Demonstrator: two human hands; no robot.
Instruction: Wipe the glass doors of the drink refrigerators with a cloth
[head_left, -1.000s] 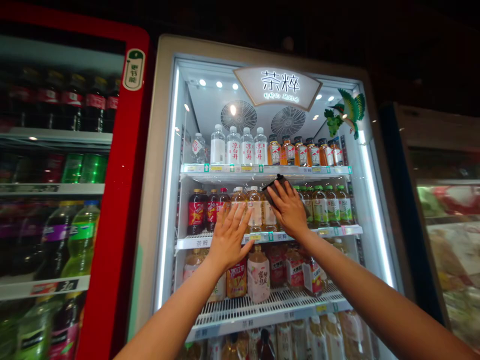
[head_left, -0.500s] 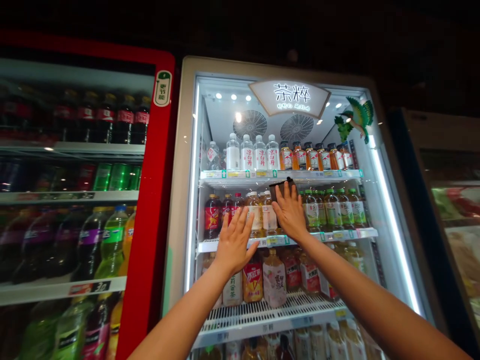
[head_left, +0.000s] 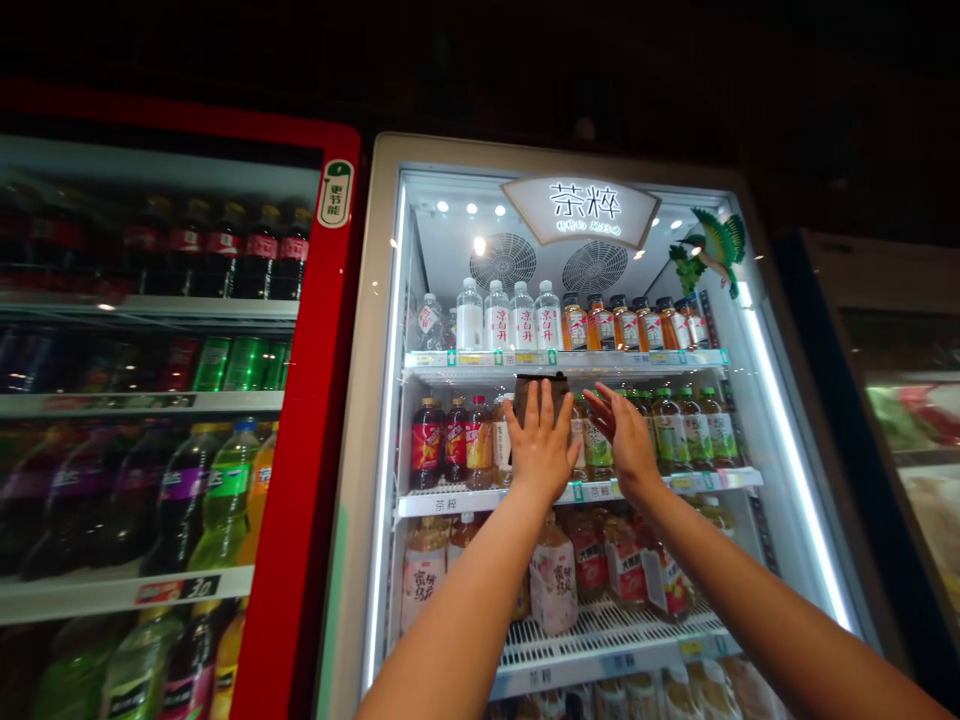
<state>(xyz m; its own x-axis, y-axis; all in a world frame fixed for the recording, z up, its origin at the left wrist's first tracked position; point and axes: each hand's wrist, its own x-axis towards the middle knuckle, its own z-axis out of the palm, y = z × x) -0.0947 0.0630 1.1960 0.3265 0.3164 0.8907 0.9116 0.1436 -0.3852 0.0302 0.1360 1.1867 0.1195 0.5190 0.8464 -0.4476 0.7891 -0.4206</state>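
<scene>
My left hand (head_left: 538,452) lies flat with fingers spread against a dark brown, cloth-like piece (head_left: 560,389) with a black top edge. The hand covers most of that piece, which sits against the front of a lit drinks fridge (head_left: 379,330), in front of its second shelf. Beside it to the right, my right hand (head_left: 631,440) is raised with its fingers apart and slightly bent, holding nothing. I cannot tell whether its fingers touch the front. Behind both hands stand tea bottles (head_left: 671,430), partly hidden by them.
Above are clear water bottles (head_left: 497,315) and amber bottles (head_left: 600,325) on the top shelf (head_left: 480,362). A red-framed fridge (head_left: 296,450) with soft drinks stands at the left. Another cooler (head_left: 885,280) is at the right edge.
The brown piece has shifted left and is now under my left hand instead of my right. My left hand moved right and my right hand came off the piece, turning to the right.
</scene>
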